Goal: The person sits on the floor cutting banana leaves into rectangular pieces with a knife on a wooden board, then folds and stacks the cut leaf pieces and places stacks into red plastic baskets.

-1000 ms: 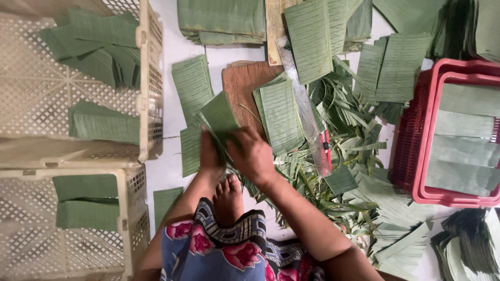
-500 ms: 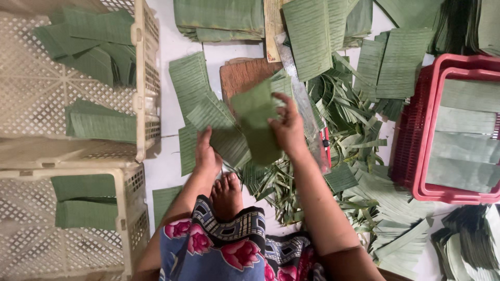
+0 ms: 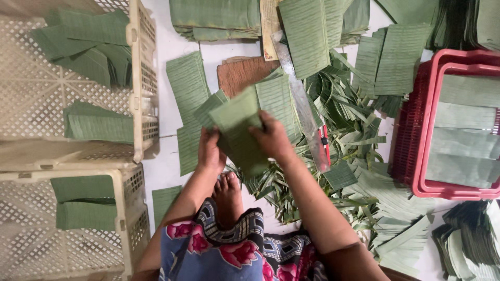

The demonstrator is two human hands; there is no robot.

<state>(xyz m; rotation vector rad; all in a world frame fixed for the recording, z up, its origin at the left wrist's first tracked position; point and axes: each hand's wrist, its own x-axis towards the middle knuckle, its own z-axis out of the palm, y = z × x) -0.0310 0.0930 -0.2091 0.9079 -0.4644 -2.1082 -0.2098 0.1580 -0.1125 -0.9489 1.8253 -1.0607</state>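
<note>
Green leaf pieces [image 3: 237, 130], cut to rectangles and ribbed along their length, gripped in both hands a little above the floor, just far of a bare foot [image 3: 229, 195]. Left hand [image 3: 210, 151] clamped on the near left edge of the pieces, fingers wrapped round the underside. Right hand [image 3: 271, 138] closed over the right edge, thumb on top, knuckles toward the far side. Hands close together but not touching, only the held leaves between them. Held pieces fanned slightly, upper one tilted, corners pointing far and left.

Just far of the hands, a brown cutting board [image 3: 245, 73] lying flat on the pale floor [image 3: 166, 166], partly covered by more cut leaves. Right of the hands, a long knife [image 3: 304, 114] with a grey blade running near to far, red at its near end. Beyond the knife, a loose heap of narrow leaf trimmings [image 3: 349, 130] spreading right and near. At far right, a red plastic basket [image 3: 411, 151] holding flat leaf rectangles in rows. At left, two cream perforated crates [image 3: 138, 99], far one with scattered and stacked leaf pieces, near one with a folded stack. Along the far edge, several neat leaf stacks [image 3: 216, 18]. Near edge: floral cloth [image 3: 234, 250] in blue, pink and black over the lap.
</note>
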